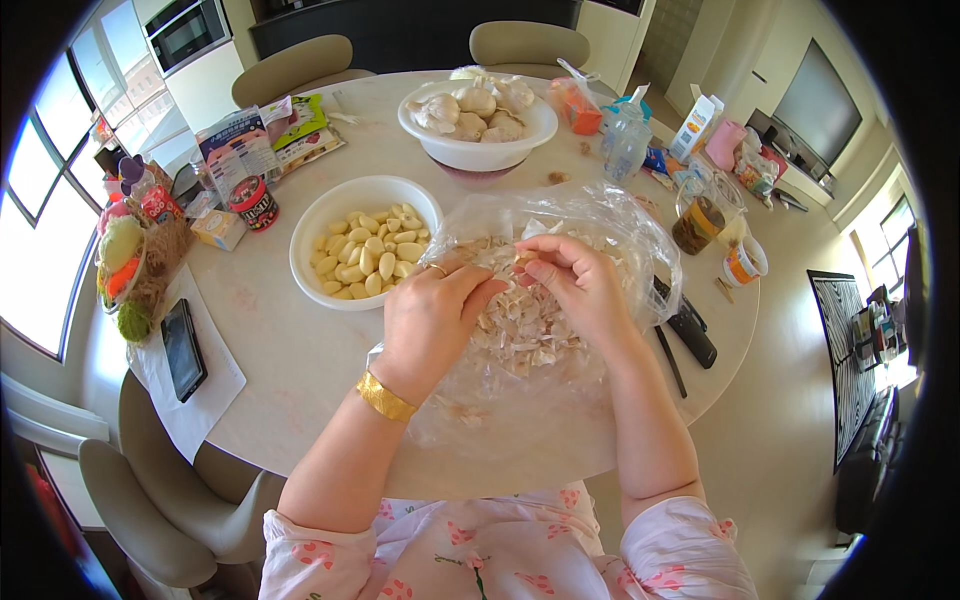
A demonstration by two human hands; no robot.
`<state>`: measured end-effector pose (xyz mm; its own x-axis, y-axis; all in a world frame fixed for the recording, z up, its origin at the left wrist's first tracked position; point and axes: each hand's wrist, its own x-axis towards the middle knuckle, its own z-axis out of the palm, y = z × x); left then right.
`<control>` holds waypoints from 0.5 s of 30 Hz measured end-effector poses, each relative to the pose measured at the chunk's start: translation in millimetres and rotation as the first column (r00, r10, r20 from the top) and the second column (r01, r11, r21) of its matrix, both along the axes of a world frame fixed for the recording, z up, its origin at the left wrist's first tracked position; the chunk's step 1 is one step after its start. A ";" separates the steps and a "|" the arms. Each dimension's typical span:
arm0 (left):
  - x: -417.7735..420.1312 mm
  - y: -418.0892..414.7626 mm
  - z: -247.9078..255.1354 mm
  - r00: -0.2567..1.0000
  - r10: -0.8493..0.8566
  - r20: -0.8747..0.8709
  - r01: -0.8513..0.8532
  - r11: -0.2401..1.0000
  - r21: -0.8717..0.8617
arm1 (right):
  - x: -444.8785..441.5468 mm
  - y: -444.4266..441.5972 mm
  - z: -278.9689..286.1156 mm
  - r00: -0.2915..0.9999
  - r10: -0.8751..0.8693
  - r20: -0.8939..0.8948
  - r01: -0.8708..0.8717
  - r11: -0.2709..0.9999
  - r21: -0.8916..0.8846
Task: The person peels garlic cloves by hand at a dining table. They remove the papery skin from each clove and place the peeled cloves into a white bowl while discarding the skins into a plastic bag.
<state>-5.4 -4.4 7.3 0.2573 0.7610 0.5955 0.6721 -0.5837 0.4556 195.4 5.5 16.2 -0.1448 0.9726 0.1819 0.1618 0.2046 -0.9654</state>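
My right hand (574,285) pinches a small garlic clove (525,259) between thumb and fingertips. Close to its left, my left hand (439,315) has its thumb and index fingertip together; whether anything is between them cannot be told. Both hands are over a clear plastic bag (637,217) spread on the table, with a heap of papery garlic skins (525,330) on it. Left of the bag, a white bowl (301,259) holds many peeled garlic cloves (365,259). Behind, whole garlic bulbs (474,112) fill another white bowl (480,156).
The round table (300,390) bears a phone (184,350) on paper, a basket of toys and an M&M's tub (253,202) at left. At right are a remote control (690,334), a jar (697,225), a white cup (745,261) and plastic bottles (625,150). Chairs surround the table.
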 end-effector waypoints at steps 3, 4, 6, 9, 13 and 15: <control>1.2 -1.0 -1.5 0.997 -0.053 0.063 0.060 0.990 -0.125 | 0.2 -0.6 -1.0 1.000 0.006 0.007 -0.006 0.999 0.041; 2.3 -1.2 -2.4 0.993 -0.088 0.082 0.096 0.990 -0.102 | 0.0 -0.3 -1.6 1.000 0.023 -0.014 -0.022 0.999 0.047; 5.8 -1.1 -3.9 0.982 -0.154 0.112 0.161 0.985 -0.061 | -0.4 1.1 -2.5 0.997 0.055 -0.057 -0.052 0.997 0.057; 8.9 -1.1 -4.5 0.966 -0.179 0.186 0.192 0.980 -0.054 | 0.6 2.1 -2.2 0.998 0.046 0.050 -0.052 0.989 0.139; 10.1 -3.0 0.6 0.733 0.011 0.680 0.510 0.652 -0.560 | 0.4 1.6 1.1 0.986 -0.011 0.168 -0.058 0.916 0.398; 6.2 -1.9 4.6 0.534 0.115 0.837 0.709 0.479 -0.518 | -1.5 0.8 2.8 0.979 -0.039 0.199 -0.056 0.891 0.451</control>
